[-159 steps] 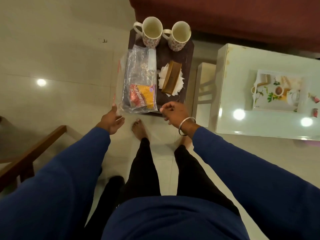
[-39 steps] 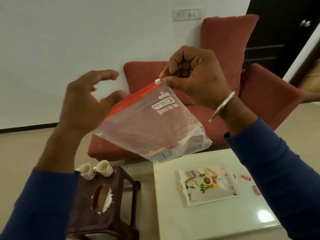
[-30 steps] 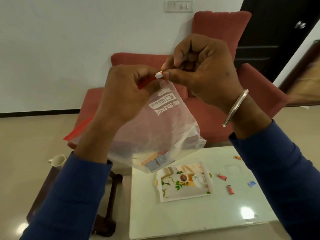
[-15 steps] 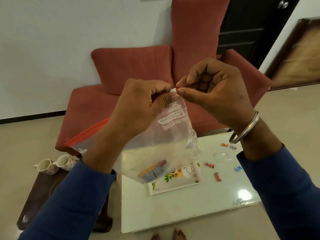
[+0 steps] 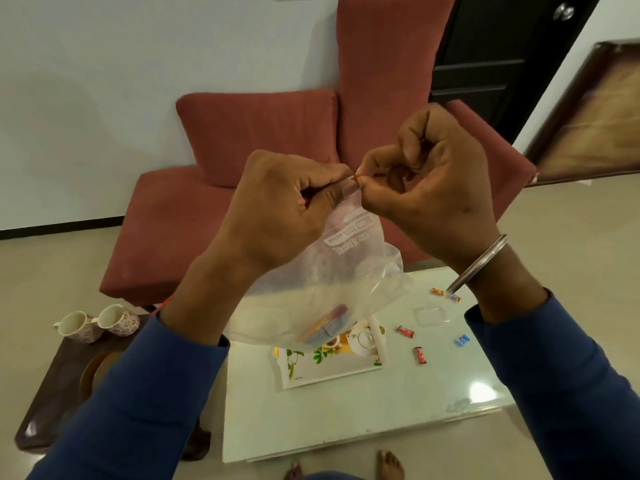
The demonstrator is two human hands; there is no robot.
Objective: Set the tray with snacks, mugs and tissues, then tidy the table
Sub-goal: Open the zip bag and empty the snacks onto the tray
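Note:
A clear zip bag with a red seal hangs in the air above the white table, with a snack packet showing at its bottom. My left hand and my right hand both pinch the bag's top edge, fingertips nearly touching. Under the bag lies a floral tray, partly hidden. Two floral mugs stand on the dark stool at the left. My left sleeve covers most of the tissue holder.
Several wrapped candies and a small clear lid lie on the table's right part. A red sofa stands behind the table. A dark door is at the back right. Bare toes show at the bottom edge.
I lifted the bag off the stool and raised it to chest height. My left hand closed on the seal next to the right hand, and the view tilted down slightly.

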